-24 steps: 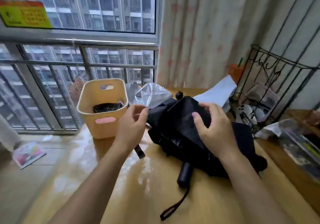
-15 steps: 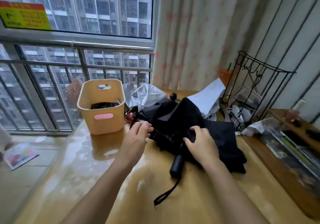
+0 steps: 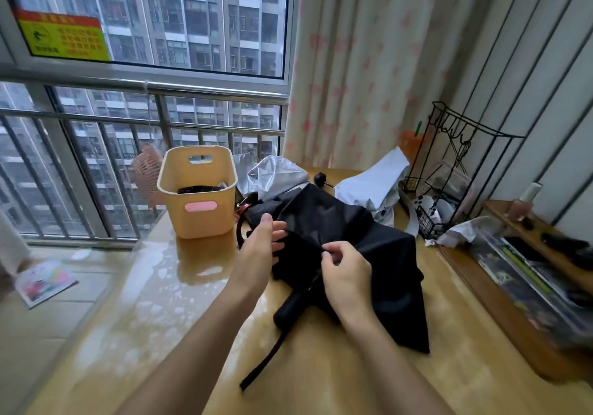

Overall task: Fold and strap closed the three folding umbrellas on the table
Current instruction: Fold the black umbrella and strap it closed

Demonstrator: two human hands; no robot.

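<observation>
While loose, black umbrella (image 3: 353, 231) lengthwise near-far, handle (image 3: 288, 308) nearest; L hand (image 3: 261, 254) flat on fabric (image 3: 382, 254), R hand (image 3: 348, 276) in pinch on it.

yellow bin (image 3: 199, 202) left of umbrella (image 3: 353, 247), wire rack (image 3: 449, 190) right, bare tabletop (image 3: 154, 334) nearer

Grey daylight enters a large window (image 3: 160, 13) at ten o'clock, a metal railing (image 3: 144, 119) across its lower half. A pink-patterned curtain (image 3: 369, 61) hangs at one o'clock, a ribbed pale wall (image 3: 552, 93) at three. The glossy wooden tabletop (image 3: 154, 324) reflects the light.
</observation>
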